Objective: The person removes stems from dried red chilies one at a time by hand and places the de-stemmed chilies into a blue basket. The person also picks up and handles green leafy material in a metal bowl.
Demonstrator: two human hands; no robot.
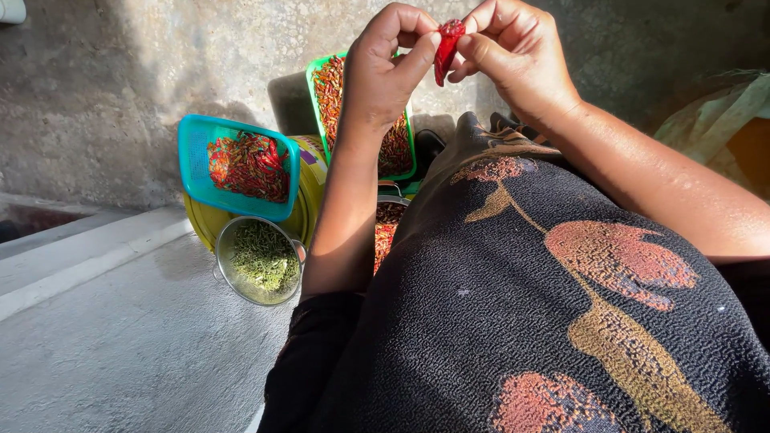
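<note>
a person's left hand (385,68) and right hand (513,52) meet above the lap, each grip clamped on a single dried red chili (447,50) held between thumb and fingertips. the chili hangs nearly upright, its long axis running top to bottom, the upper end pinched under the right fingers and the lower tip pointing down toward the lap and tilted slightly left. below the hands, a dark patterned garment (553,305) fills the foreground and hides part of what lies beyond it. past the left forearm sits a green tray (314,76) of red chilies, partly screened by that arm; left of it, a blue basket (192,160) of red chilies rests on a yellow container (309,180). a round metal bowl (224,277) of green stems stands just beside that container on the concrete floor (120,353). a second metal bowl (391,216) of red chilies peeks out between arm and garment.
</note>
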